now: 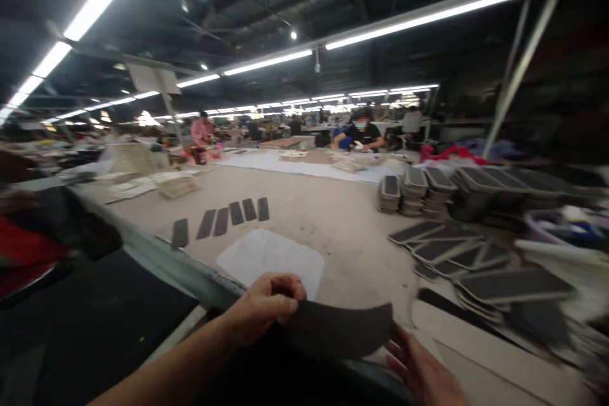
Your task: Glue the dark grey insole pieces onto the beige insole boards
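A flexible dark grey rectangular panel bows slightly between my two hands, above the near edge of the table. My left hand pinches its left end between thumb and curled fingers. At the opposite end, the fingers of my right hand bend around the panel's edge, partly blurred. Just beyond my left hand lies a white sheet with rounded corners. Several small dark rectangular pieces rest in a slanting row past that sheet.
Stacks of dark pieces with pale borders stand at the right, with looser, overlapping ones nearer. Pale stacked pieces sit at the far left of the beige table. A co-worker sits across the table.
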### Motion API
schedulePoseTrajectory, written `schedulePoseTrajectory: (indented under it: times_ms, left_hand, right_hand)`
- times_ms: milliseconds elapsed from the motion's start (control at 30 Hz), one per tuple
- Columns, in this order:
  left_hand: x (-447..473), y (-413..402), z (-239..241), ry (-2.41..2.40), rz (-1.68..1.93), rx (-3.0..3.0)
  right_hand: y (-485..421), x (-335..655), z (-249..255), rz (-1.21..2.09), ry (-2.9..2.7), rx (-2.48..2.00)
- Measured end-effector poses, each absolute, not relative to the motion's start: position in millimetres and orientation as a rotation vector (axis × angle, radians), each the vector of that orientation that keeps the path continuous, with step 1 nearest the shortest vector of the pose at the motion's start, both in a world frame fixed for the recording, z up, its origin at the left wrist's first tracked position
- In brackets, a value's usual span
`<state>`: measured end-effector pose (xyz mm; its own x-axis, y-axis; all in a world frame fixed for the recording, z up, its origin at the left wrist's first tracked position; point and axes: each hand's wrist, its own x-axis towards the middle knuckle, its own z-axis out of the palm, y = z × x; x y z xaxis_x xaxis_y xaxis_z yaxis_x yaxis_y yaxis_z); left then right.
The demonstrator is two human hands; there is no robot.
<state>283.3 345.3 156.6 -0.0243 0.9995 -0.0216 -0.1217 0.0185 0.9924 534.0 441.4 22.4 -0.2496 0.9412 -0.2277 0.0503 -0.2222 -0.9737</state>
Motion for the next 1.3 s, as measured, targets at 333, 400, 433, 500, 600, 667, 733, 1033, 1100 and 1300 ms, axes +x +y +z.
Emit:
schedulePoseTrajectory:
  times_ms: [333,400,433,500,600,667,733,1033,1100,1300]
  left_hand:
    - [276.4,381.3,112.7,1.310,1.213,0.841]
    - [273.8,388.8,93.3,1.376,1.190,0.779]
    - [273.0,392.3,82.7,1.405,1.170,0.762]
    - [273.0,398.2,61.8,1.472,1.115,0.776]
    - [276.3,403.5,36.8,1.578,1.006,0.844]
    - [279.6,405.3,26.8,1.631,0.932,0.855]
    - [282.6,406.7,21.7,1.645,0.873,0.857]
    - [285.8,410.2,8.8,1.725,0.741,1.090]
    - [285.5,409.9,4.0,1.762,0.721,1.142]
    - [288.5,409.1,2.6,1.910,0.596,1.344]
  right_hand:
    - [454.2,577.1,46.6,1.314,-1.294,-1.428]
    - [460.6,583.5,43.1,1.101,-1.475,-1.623]
    - [463.7,585.6,40.7,0.997,-1.587,-1.708]
    - [468.9,587.5,35.1,0.853,-1.776,-1.835]
    - [474.9,586.9,26.4,0.804,-1.874,-1.962]
    - [478.3,587.0,22.4,0.794,-1.883,-2.022]
    - [481.4,588.3,20.6,0.787,-1.896,-2.070]
    - [488.0,590.4,20.4,0.769,-1.934,-2.162]
    - [488.3,590.3,20.1,0.767,-1.933,-2.176]
    - [490.3,590.9,18.8,0.760,-1.928,-2.212]
